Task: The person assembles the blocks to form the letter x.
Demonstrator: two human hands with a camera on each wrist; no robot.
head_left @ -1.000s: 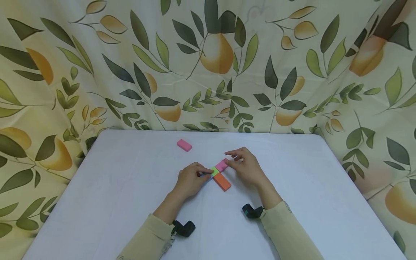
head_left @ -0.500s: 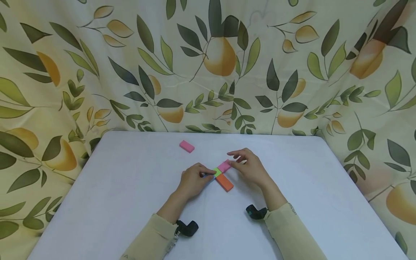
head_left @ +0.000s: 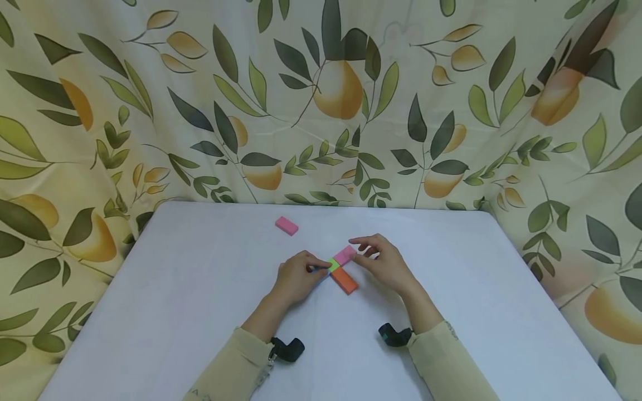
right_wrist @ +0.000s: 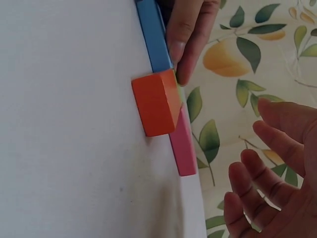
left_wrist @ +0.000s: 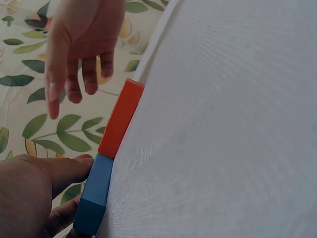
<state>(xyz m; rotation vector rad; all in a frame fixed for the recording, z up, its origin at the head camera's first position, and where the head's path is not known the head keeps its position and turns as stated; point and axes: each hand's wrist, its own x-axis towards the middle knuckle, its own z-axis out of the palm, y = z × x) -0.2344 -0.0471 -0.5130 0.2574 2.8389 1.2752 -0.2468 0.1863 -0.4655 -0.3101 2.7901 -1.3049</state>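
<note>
Flat blocks lie joined in a cross at the table's middle: an orange block point(head_left: 344, 279), a pink block point(head_left: 345, 254), a small green piece point(head_left: 333, 264) and a blue block point(left_wrist: 96, 191). My left hand point(head_left: 317, 267) pinches the blue block between thumb and fingers, hiding most of it in the head view. My right hand point(head_left: 362, 249) hovers by the far end of the pink block point(right_wrist: 183, 144), its fingers point(right_wrist: 270, 139) spread and apart from the block. The orange block point(right_wrist: 156, 102) lies free.
A second pink block point(head_left: 286, 225) lies alone toward the table's far edge. The white table point(head_left: 200, 289) is ringed by a leaf-and-pear patterned curtain point(head_left: 321, 111). Black wrist cameras point(head_left: 286, 350) sit on both forearms.
My right hand's fingers have eased slightly back from the pink block's end. The left hand and the blocks stay where they were.
</note>
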